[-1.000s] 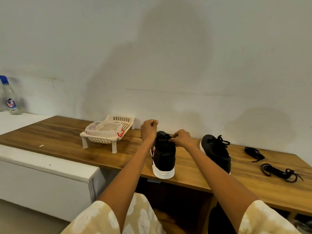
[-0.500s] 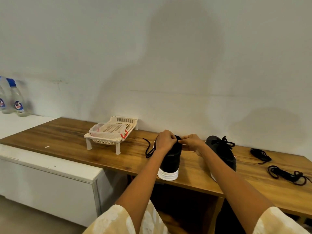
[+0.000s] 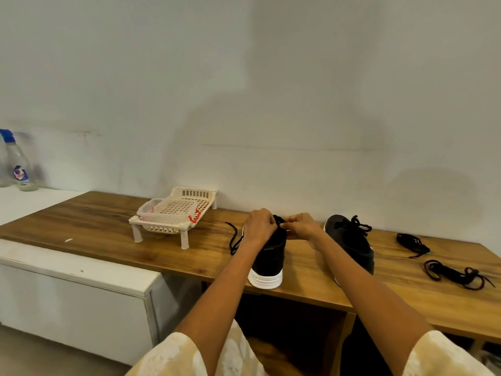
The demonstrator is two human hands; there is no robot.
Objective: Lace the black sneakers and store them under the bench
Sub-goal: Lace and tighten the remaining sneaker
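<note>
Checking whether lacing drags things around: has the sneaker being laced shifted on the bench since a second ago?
No. The sneaker keeps its spot between the white rack and the second sneaker, its heel at the bench front edge; only the camera moved.

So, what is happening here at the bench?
A person is lacing a black sneaker with a white sole that stands on the wooden bench top. The left hand and the right hand both pinch the black lace at the shoe's top; one end trails to the left. A second black sneaker waits beside it, already tied. Neither is stored underneath yet.
</note>
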